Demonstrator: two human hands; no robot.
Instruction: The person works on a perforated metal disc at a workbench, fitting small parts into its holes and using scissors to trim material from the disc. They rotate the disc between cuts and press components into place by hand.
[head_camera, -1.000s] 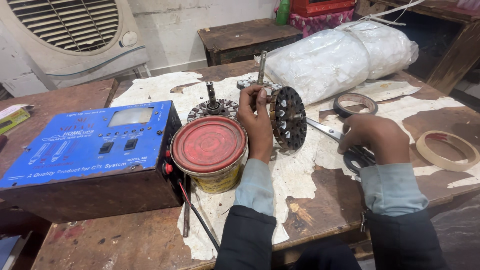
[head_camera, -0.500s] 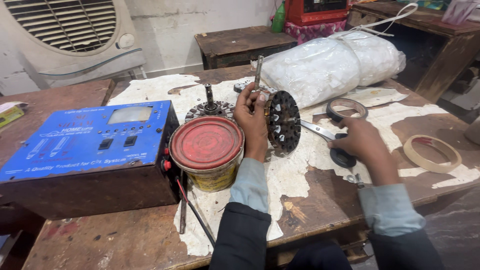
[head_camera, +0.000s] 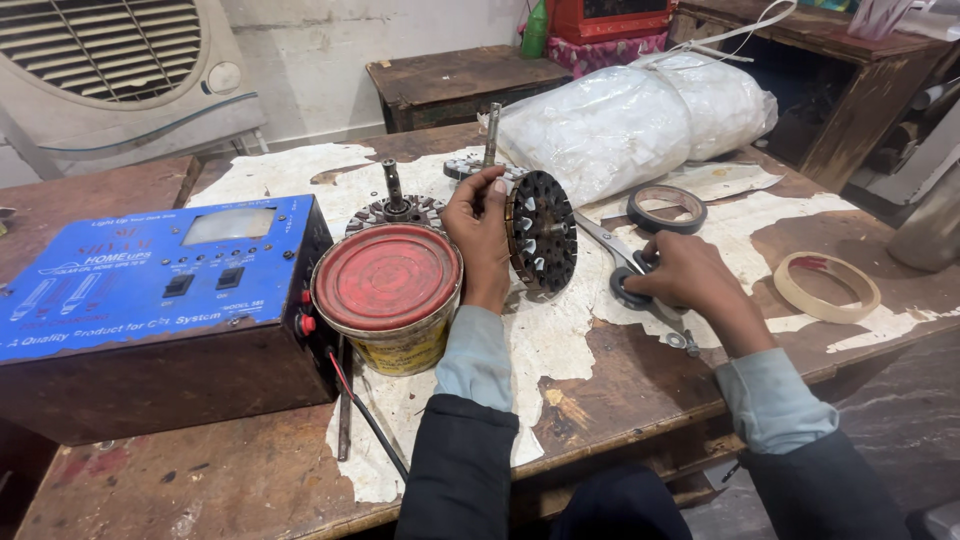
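Head view, left hand: your left hand (head_camera: 482, 232) grips the rim of the fan stator (head_camera: 541, 231) and props it on edge on the bench, its shaft (head_camera: 491, 134) pointing up behind your fingers.
Head view, right hand: your right hand (head_camera: 688, 280) lies curled over the handles of the scissors (head_camera: 627, 270), fingers at the loops; the blades reach toward the stator.
Head view, stator: its slotted face is turned to your right, and I see no cut or loose wire.
Head view, progress: judging by this, you have the part steadied and the tool in hand, but the scissors are not lifted; the cutting or trimming looks all ahead.
Head view, nearby: the red-lidded tin (head_camera: 388, 294) sits just beside your left wrist; a second stator (head_camera: 396, 208) stands behind it.
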